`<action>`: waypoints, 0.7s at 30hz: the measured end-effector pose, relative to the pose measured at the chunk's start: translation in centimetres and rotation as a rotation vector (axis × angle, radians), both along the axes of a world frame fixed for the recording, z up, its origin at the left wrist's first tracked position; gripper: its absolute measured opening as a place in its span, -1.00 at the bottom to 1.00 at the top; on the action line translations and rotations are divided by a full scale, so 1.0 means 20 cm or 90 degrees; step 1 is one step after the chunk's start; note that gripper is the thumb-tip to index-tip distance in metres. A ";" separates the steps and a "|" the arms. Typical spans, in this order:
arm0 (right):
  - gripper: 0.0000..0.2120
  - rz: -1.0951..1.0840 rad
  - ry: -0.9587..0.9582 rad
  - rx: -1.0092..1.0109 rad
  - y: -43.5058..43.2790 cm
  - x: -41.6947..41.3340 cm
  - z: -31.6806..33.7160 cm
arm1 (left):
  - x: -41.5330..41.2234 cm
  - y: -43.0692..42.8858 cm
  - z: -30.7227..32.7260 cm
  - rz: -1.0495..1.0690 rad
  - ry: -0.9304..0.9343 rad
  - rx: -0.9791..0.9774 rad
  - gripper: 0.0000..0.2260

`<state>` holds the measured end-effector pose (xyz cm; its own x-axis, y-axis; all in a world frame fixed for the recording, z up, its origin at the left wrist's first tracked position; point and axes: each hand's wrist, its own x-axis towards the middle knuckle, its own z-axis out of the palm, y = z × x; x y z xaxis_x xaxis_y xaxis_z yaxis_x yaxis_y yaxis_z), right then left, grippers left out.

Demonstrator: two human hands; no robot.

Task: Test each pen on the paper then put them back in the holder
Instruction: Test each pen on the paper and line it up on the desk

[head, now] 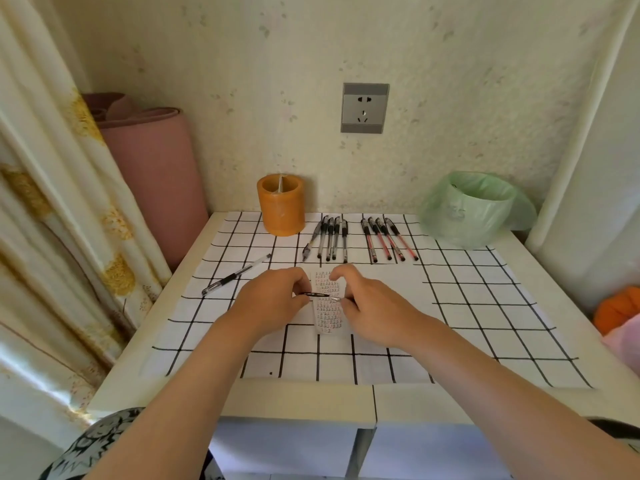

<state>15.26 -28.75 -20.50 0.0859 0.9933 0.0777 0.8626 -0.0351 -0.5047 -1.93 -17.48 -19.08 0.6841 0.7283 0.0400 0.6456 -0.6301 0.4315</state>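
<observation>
Both hands meet over a small paper slip [329, 318] covered in rows of red and black marks. My left hand [273, 301] grips the black end of a pen [320, 295] held level; my right hand [367, 306] pinches its clear tip end. An orange holder [282, 206] stands at the back, one white stick inside. To its right lie several black pens [330, 239] in a row, then several red pens [386, 239]. One more black pen [237, 274] lies alone at the left.
A white cloth with black grid lines [467, 306] covers the table. A bin with a green bag [476, 207] stands back right. A pink roll [156, 174] and a curtain are at the left; orange and pink items [620, 323] sit at the right edge.
</observation>
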 end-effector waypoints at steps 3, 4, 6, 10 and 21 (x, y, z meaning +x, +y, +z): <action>-0.76 -0.054 0.189 0.019 0.01 0.02 0.00 | -0.01 0.03 -0.02 0.017 0.036 0.019 -0.94; -0.76 -0.083 0.270 0.022 0.01 0.02 0.00 | -0.01 0.04 -0.03 0.017 0.044 0.020 -0.93; -0.69 -0.131 0.464 0.015 0.02 0.01 -0.01 | 0.00 0.05 -0.04 0.011 0.059 0.025 -0.92; -0.63 -0.165 0.654 0.006 0.02 0.01 -0.02 | 0.02 0.06 -0.05 -0.003 0.086 0.044 -0.81; -0.83 -0.186 0.605 0.015 -0.01 -0.02 -0.06 | 0.09 0.10 -0.10 -0.119 0.094 -0.049 -0.33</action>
<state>14.94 -28.98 -21.62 0.3641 0.9220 -0.1313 0.0579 -0.1631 -0.9849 -0.08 -15.54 -21.04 0.8015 0.5856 -0.1209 0.5805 -0.7137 0.3919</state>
